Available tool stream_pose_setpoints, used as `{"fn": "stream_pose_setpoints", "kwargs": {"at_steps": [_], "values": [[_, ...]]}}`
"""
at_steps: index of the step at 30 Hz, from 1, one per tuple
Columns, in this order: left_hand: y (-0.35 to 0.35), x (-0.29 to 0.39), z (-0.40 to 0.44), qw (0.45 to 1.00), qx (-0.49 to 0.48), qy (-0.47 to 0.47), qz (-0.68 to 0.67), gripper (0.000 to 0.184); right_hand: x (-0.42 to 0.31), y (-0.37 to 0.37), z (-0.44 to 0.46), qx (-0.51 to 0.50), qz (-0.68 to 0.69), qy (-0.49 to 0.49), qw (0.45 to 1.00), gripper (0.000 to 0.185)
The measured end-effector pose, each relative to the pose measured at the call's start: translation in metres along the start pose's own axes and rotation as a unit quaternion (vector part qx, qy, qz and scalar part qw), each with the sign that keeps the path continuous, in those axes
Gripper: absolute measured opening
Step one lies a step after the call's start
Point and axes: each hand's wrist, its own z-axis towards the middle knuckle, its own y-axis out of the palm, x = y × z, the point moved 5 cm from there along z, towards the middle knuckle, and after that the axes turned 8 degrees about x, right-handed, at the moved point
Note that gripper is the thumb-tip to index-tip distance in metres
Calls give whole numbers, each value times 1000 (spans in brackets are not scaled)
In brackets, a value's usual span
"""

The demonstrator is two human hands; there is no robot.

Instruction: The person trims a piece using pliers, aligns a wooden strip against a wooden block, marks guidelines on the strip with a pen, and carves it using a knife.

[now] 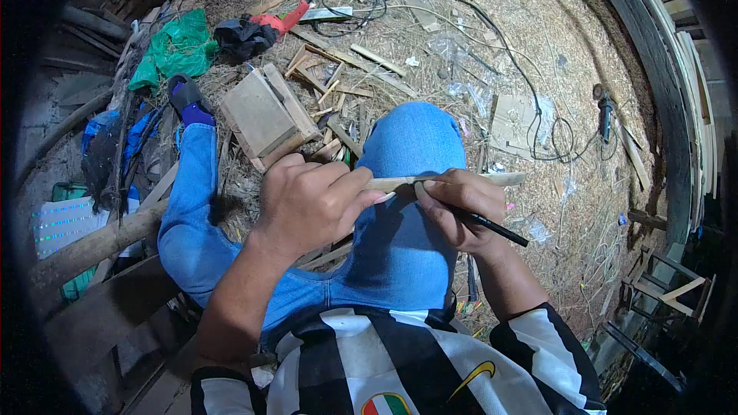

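Observation:
A thin pale wooden strip (pixel 503 179) lies crosswise over my raised knee in blue jeans. My left hand (pixel 314 196) is closed around the strip's left part, with the thumb along its near side. On the other side of the knee, my right hand (pixel 465 206) pinches the strip and also holds a black pen-like stick (pixel 500 229), which points down to the right. The tip of that stick is hidden by my fingers. Just beyond my left hand sits a wooden box (pixel 257 111).
Wood scraps (pixel 330 77) lie beyond the box. A red-handled tool (pixel 288 19), a green plastic bag (pixel 181 46) and black cables are farther off. At right are an angle grinder (pixel 606 117) and a cardboard piece (pixel 515 127). A log (pixel 115 242) runs along the left.

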Motion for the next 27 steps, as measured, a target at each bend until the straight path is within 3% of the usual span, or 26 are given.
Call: {"fn": "stream_pose_setpoints", "kwargs": {"at_steps": [27], "values": [[1, -3, 3, 998, -38, -49, -27, 25, -2, -1, 6, -17, 12, 25, 999, 11]]}}
